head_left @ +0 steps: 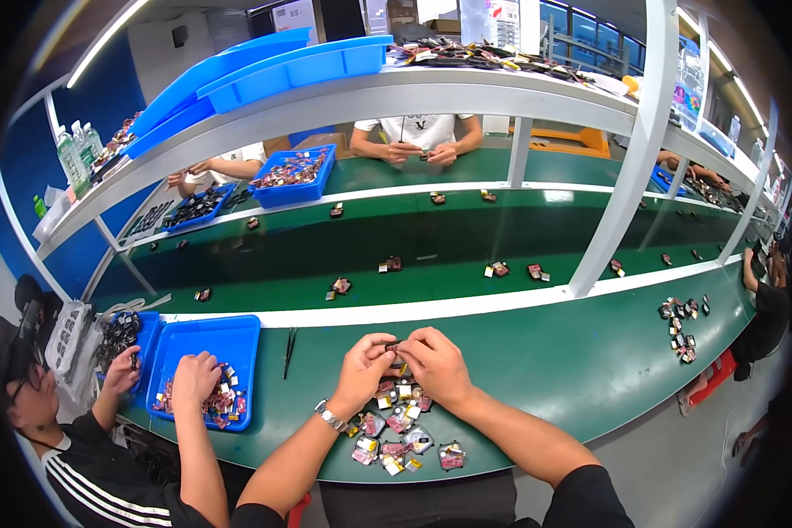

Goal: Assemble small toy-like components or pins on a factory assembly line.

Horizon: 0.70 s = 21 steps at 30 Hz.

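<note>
Both forearms reach over the pile of small parts (396, 431) on the green tabletop (590, 370). Just above that pile, the left hand (365, 365) and right hand (436, 361) pinch one small dark part (394, 346) between their fingertips, apparently to steady it; its long axis is too small to tell.

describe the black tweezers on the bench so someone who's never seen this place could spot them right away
Start at the green workbench and find the blue tray at its near left. The black tweezers lie just right of that tray, left of the left hand. They are the only long thin tool; everything nearby is small and blocky.
</note>
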Tool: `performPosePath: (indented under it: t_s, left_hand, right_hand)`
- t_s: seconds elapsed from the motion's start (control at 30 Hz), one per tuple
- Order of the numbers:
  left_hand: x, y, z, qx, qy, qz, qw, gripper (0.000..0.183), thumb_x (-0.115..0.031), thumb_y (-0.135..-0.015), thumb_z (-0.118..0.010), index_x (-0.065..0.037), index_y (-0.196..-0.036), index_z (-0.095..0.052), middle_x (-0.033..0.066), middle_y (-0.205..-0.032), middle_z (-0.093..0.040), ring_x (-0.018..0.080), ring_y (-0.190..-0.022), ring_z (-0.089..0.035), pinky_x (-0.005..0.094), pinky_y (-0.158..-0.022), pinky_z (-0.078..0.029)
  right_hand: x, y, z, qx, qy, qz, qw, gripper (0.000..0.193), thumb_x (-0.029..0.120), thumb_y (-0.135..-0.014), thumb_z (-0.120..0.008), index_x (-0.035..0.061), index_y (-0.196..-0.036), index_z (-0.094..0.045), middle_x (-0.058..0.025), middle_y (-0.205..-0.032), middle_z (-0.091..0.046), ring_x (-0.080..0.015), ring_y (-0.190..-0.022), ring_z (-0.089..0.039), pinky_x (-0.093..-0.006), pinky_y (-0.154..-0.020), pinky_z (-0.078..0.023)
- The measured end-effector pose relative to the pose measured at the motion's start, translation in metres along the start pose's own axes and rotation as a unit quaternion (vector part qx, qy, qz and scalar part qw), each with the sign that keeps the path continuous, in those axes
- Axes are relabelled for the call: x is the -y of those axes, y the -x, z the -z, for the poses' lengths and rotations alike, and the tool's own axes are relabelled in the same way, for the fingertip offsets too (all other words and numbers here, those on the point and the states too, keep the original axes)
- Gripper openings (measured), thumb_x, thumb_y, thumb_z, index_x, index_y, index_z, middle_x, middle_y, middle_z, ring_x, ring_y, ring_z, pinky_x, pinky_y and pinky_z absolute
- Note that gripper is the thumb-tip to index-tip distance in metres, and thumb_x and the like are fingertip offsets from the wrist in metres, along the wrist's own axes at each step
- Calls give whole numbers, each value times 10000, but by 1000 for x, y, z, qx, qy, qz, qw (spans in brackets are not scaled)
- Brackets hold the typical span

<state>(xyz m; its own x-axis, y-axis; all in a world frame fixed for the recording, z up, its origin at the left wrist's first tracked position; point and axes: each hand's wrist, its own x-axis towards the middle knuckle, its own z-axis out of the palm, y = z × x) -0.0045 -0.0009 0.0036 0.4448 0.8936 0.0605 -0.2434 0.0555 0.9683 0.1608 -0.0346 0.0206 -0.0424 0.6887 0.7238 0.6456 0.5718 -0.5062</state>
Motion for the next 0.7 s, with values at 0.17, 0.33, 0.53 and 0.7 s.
performPosePath:
  t_s: [0.17,0.33,0.53,0.7]
  left_hand:
    - [-1,0,4,5,26,13,1000,292,2,-956,-513,5,-1245,-473,109,-1117,-635,155,-997,-633,278,-822,-565]
    - [1,0,5,14,39,26,999,282,18,-959,-500,25,-1238,-464,125,-1138,-625,165,-1012,-633,279,-842,-570]
    - [3,0,7,28,46,36,998,268,17,-964,-495,27,-1230,-463,130,-1136,-624,167,-1004,-638,275,-839,-572]
    - [3,0,5,28,49,37,998,258,14,-968,-491,27,-1224,-463,132,-1139,-623,169,-1003,-639,275,-838,-575]
  right_hand:
    - [1,-1,-3,-8,50,31,998,148,56,-746,-738,57,-885,-688,-63,-886,-616,-231,-787,-614,-342,-673,-524]
    - [4,0,-4,4,78,47,996,193,67,-722,-749,38,-902,-685,-71,-907,-612,-241,-814,-604,-335,-683,-526]
    - [4,2,-4,35,124,77,989,159,56,-728,-718,39,-881,-678,-73,-888,-602,-237,-811,-594,-343,-670,-524]
    - [2,5,-3,60,148,91,983,157,61,-741,-669,25,-893,-656,-71,-887,-586,-238,-815,-589,-335,-662,-527]
